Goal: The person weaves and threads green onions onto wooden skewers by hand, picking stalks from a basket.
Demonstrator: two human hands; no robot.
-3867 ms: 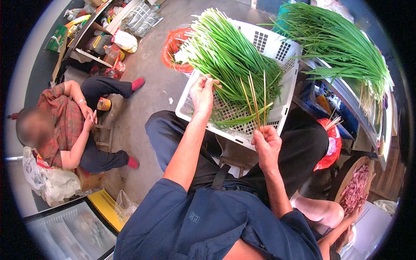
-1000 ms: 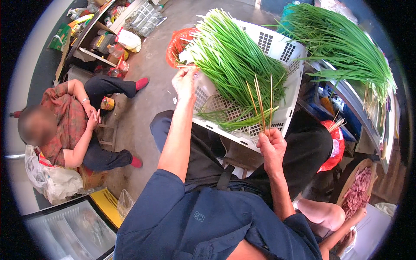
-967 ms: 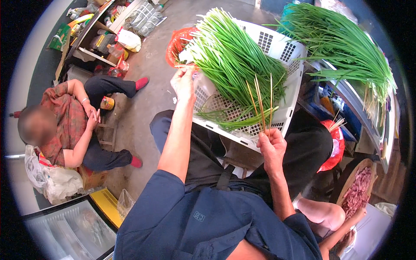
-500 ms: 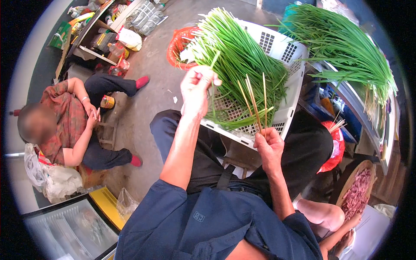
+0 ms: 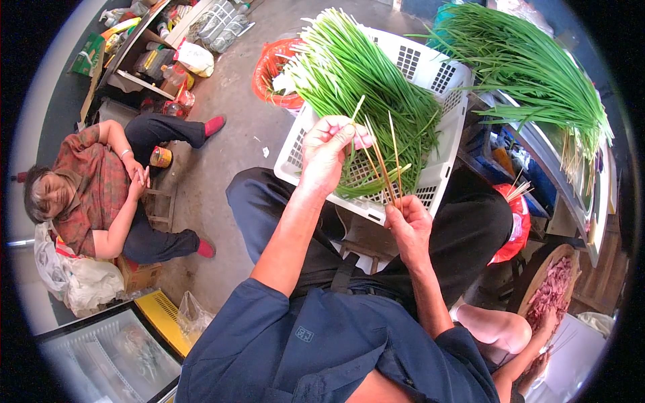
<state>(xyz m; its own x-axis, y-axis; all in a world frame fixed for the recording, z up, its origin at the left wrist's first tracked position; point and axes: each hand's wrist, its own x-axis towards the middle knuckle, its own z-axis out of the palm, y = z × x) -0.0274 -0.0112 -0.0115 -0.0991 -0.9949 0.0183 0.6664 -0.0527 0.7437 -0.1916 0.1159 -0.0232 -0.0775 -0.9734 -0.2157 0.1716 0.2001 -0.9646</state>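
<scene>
Holding: right hand (image 5: 411, 225) is clenched around the lower ends of a few thin pale stalks (image 5: 383, 164), which fan upward over the basket.
Left hand: left hand (image 5: 327, 149) is raised over the basket, fingers pinched on the upper part of one stalk; its tip pokes out above the fingers.
Stalks position: between the two hands, in front of the green pile, above the basket's near rim.
Basket: white perforated plastic basket (image 5: 443, 74) rests tilted on the person's lap, across dark trousers.
Basket contents: thick heap of long green chives (image 5: 349, 74), ends spilling past the far rim.
Second heap: bigger pile of the same greens (image 5: 531, 74) lies on a metal table (image 5: 571, 178) to the right, well apart from the hands.
Red items: red mesh bag (image 5: 272, 67) on the floor just beyond the basket; red plastic bag (image 5: 514, 218) with a few stick ends poking out beside the right knee.
Lower right: round wooden chopping board (image 5: 537, 282) carries chopped pinkish meat (image 5: 554, 292); another person's hand (image 5: 545, 321) and bare knee sit near it.
Left side: seated person (image 5: 101, 195) in a plaid shirt and dark trousers sits low on the concrete floor (image 5: 228, 134), hands together, well apart from the basket.
Bottom left: glass-topped freezer chest (image 5: 107, 356) with a yellow crate edge beside it.
Top left: cluttered shelf (image 5: 134, 47) with bottles and bags.
</scene>
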